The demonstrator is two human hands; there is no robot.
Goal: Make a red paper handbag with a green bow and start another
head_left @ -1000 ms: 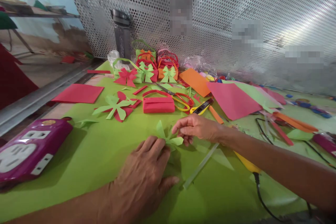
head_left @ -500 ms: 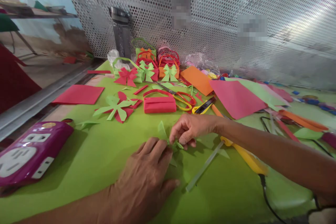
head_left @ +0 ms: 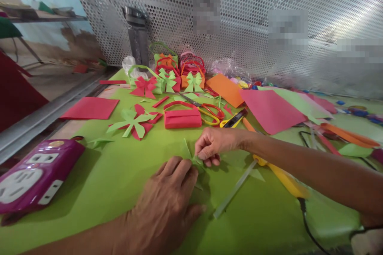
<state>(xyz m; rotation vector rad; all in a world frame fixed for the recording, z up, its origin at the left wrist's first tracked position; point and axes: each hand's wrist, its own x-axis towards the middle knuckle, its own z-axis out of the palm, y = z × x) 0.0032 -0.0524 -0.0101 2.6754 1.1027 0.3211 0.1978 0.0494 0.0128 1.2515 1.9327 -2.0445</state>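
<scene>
Clearly the light-green paper bow (head_left: 191, 158) is the piece in hand: it lies on the green bench (head_left: 119, 175) just in front of the red paper purse (head_left: 182, 118), pinned between the two hands. The left hand (head_left: 167, 203) lies flat and spread, fingertips (head_left: 185, 167) pressing on the near edge of the bow; it grips nothing, only holds the paper down. The right hand (head_left: 214, 145) is curled nearly closed, thumb and forefinger pinching the bow's middle.

Judging by its look, the bow is thin craft paper: very light, limp where single, a little stiffer along the folds, easily creased or torn, and apt to slide on the smooth bench unless weighted. The folded centre seems the safest place to take it; the pointed loop standing up behind the right hand would bend at a touch.

Much of the bow is covered by fingers, so its full shape and whether any glue sits on it cannot be made out. Right of the bow lie a clear glue stick (head_left: 235, 189) and a yellow glue gun (head_left: 281, 177), whose nozzle end is hidden under the right forearm and whose cord runs out of the frame. Beyond the purse, scissors (head_left: 206, 110) and a yellow cutter (head_left: 233, 118) are partly overlapped by coloured sheets. Left of the bow a purple power strip (head_left: 32, 175) is cut off at the picture's edge.
</scene>
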